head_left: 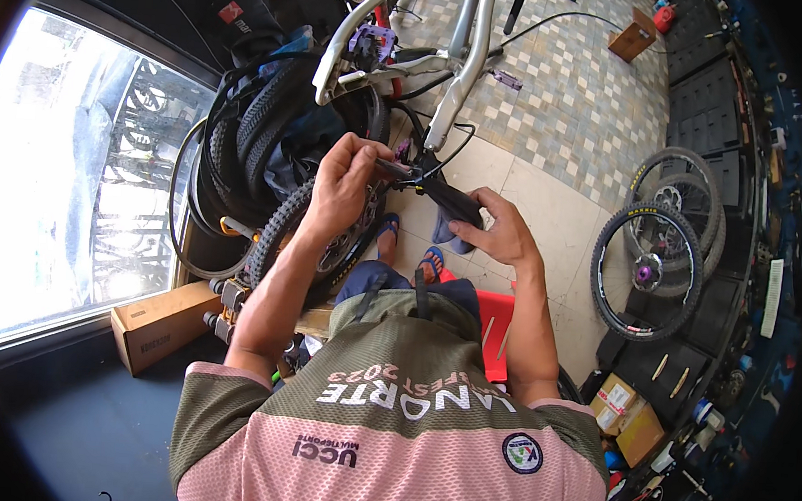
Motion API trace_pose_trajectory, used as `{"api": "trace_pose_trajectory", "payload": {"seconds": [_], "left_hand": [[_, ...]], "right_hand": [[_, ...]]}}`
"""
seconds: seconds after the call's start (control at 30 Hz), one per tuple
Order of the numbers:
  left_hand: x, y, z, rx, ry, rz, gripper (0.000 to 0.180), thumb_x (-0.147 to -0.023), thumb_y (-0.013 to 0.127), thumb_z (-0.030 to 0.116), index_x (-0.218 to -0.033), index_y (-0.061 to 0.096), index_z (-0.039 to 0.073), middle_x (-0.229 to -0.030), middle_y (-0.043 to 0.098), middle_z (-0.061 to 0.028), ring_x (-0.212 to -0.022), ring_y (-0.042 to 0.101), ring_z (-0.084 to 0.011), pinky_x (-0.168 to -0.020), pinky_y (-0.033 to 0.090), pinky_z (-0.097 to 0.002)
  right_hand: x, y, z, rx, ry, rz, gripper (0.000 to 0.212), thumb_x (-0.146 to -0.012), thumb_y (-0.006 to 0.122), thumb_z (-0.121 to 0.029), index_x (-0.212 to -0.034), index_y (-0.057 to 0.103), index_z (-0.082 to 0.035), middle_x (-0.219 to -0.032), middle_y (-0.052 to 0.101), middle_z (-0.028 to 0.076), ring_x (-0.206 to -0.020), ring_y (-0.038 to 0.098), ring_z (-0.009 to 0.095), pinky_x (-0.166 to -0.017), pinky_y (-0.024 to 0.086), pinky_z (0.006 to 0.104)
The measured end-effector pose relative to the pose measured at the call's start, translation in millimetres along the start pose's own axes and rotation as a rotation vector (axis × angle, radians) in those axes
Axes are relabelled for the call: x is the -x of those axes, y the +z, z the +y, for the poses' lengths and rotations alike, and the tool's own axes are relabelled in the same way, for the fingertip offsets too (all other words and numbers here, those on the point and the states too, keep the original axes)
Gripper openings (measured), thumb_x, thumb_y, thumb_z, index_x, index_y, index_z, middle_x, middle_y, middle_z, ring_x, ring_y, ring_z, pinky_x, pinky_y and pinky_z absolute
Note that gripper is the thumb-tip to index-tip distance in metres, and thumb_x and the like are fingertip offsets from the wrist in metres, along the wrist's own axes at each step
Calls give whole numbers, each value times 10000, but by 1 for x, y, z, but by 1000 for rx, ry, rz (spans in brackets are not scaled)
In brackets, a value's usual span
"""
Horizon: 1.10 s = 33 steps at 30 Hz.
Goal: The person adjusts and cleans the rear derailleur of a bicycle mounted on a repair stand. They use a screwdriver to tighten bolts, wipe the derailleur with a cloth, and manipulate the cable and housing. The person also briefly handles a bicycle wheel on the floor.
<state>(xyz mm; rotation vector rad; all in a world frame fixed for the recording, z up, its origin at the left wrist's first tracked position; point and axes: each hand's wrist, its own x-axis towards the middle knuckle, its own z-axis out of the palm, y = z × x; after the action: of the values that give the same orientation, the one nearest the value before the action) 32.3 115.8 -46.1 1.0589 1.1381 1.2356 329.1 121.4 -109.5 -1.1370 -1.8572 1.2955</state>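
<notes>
My left hand (343, 182) is raised, with thumb and fingers pinched on a thin dark piece (393, 168) whose kind I cannot make out. My right hand (503, 232) grips the wide end of a black tapered part (453, 202), thumb below and fingers above. The narrow end of that part meets a dark joint with a small yellow bit, close to my left fingertips. A thin black cable (456, 154) loops up from there. Just beyond my hands is a silver-white bicycle frame (464, 90), one tube ending above the joint.
Several tyres (253, 134) are heaped at the left, with a knobby wheel (280, 231) by my left forearm. A cardboard box (163, 324) lies beside the window. Bicycle wheels (646, 272) lean at the right. A red plastic seat (495, 332) shows beside my right side.
</notes>
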Motion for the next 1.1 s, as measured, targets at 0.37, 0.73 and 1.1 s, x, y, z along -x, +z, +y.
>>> {"api": "trace_pose_trajectory", "payload": {"seconds": [0.37, 0.73, 1.1], "left_hand": [[-9, 1, -17, 545, 98, -151, 301, -1171, 502, 382, -1055, 531, 106, -886, 645, -78, -1029, 741, -294, -1075, 558, -484], [-16, -2, -29, 713, 37, 38, 311, -1170, 526, 365, -967, 520, 130, -709, 385, 22, -659, 470, -156, -836, 548, -458], [-20, -5, 20, 320, -17, -141, 308, -1189, 485, 329, -961, 489, 123, -715, 454, 17, -711, 552, -146, -834, 571, -402]], "right_hand": [[-27, 8, -63, -126, -31, -190, 397, -1030, 771, -404, -1029, 680, -18, -785, 689, 80, -707, 613, 159, -679, 513, 342], [-25, 0, -50, -86, -32, -192, 611, -996, 726, -619, -1004, 681, -9, -751, 680, 120, -688, 644, 239, -673, 520, 378], [-18, 13, -26, 52, 76, 46, 614, -1099, 616, -564, -804, 621, -25, -637, 466, -43, -642, 400, 81, -553, 358, 324]]}}
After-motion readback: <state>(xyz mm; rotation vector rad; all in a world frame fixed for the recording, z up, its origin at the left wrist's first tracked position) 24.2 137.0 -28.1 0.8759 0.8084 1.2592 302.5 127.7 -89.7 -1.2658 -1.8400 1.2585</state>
